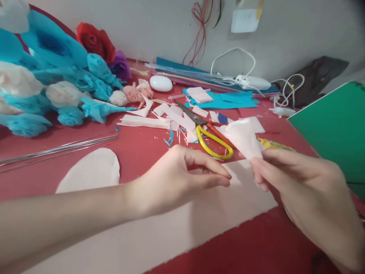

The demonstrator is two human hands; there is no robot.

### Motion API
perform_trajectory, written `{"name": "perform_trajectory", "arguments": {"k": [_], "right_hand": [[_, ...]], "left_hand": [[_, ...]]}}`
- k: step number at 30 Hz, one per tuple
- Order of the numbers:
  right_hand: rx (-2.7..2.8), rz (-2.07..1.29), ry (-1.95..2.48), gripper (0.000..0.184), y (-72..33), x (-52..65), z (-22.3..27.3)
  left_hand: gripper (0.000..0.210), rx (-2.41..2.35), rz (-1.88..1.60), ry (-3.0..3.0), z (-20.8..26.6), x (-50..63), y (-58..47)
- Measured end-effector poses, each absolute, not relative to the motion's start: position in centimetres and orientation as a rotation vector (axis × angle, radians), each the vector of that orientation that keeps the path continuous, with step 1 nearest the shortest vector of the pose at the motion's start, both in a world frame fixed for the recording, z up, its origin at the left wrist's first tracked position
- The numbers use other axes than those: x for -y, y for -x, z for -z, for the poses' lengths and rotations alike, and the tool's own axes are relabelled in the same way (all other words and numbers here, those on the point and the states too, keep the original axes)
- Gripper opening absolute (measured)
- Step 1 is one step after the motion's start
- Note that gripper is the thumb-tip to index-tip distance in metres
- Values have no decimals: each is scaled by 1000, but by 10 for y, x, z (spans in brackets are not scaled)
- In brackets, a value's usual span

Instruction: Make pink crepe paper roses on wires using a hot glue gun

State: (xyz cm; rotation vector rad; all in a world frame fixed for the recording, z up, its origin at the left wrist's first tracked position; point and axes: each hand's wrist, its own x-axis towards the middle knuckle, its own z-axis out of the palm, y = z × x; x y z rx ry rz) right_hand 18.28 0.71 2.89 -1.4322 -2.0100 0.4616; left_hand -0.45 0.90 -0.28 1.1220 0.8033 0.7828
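Pinched between the thumb and fingers of my right hand [302, 186] is a pale pink crepe-paper petal [243, 137], gathered to a narrow base and flaring at the top. To its left, my left hand [196, 171] has thumb and forefinger brought together; whether anything tiny sits between them does not show. Both hands are above a long pale pink paper strip [222, 217] lying on the red table. A rounded pale pink paper piece [91, 167] lies beyond my left forearm. Scissors [213, 146] with one yellow and one red handle rest just behind my hands.
Blue paper flowers [71, 116], a red rose [95, 42] and a purple flower [119, 65] crowd the back left. Metal wires [71, 144] lie at left. Paper scraps [182, 118], folded blue paper [236, 99] and a white power strip [252, 82] are farther back. A green board [333, 129] stands at right.
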Motion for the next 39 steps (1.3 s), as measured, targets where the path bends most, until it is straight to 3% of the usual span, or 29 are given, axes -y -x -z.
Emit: {"name": "perform_trajectory", "arguments": {"k": [6, 13, 17, 25, 26, 29, 31, 33, 35, 38, 39], "right_hand": [[1887, -590, 1455, 29, -183, -10, -25], [1853, -682, 1457, 31, -182, -12, -28], [1770, -845, 1467, 32, -183, -17, -26], [1752, -1007, 1346, 36, -182, -20, -25], [1759, -1022, 1336, 36, -182, -20, -26], [1770, -1046, 1322, 35, -182, -19, -28], [1757, -1074, 1318, 34, -183, -19, -28], [1743, -1107, 1325, 34, -183, -19, -27], [1751, -1144, 1335, 34, -183, -19, -26], [1816, -1173, 1333, 33, -181, -18, -26], [1846, -1172, 1330, 32, -181, -17, -27]], "left_hand": [[15, -927, -837, -1164, 0, -10, 7], [24, -730, -796, -914, 2, -11, 5], [16, -866, -720, -923, -7, -13, 6], [49, -1229, -790, -1400, -14, -33, 20], [46, -1243, -790, -1425, -13, -36, 22], [12, -1275, -818, -1483, -13, -43, 26], [29, -1288, -814, -1509, -14, -45, 29], [13, -1306, -789, -1528, -15, -47, 32], [23, -1311, -776, -1537, -18, -48, 34], [15, -1244, -751, -1526, -23, -45, 31], [26, -1188, -708, -1519, -26, -42, 29]]}}
